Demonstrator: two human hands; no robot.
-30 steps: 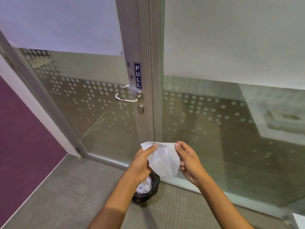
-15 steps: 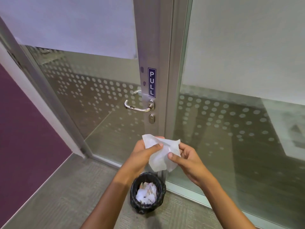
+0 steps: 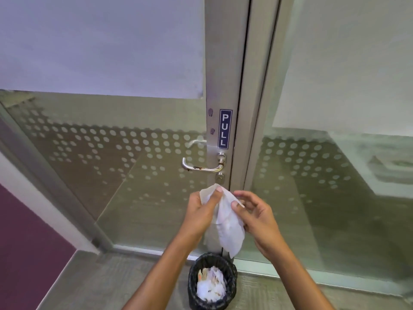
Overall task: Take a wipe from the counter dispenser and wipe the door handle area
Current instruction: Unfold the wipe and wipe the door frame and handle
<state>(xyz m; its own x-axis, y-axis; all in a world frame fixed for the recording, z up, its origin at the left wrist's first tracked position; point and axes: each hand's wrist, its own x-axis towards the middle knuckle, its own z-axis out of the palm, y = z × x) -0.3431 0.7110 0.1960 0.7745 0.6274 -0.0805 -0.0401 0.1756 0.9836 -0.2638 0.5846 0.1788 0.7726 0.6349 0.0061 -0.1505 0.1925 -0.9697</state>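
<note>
A white wipe hangs between my two hands in front of a glass door. My left hand pinches its upper left edge with thumb and fingers. My right hand touches its right edge with the thumb, the other fingers spread. A steel lever door handle sits just above the hands on the metal door stile, under a blue PULL sign and above a round lock cylinder. The hands are a short way below the handle, not touching it.
A small black bin lined with a bag and holding used white wipes stands on the floor by the door's foot. A fixed glass panel is to the right, a purple wall to the left.
The door and handle have come closer and now sit more central in view. My hands have risen toward the handle with the wipe, which now hangs longer; my right fingers have loosened.
</note>
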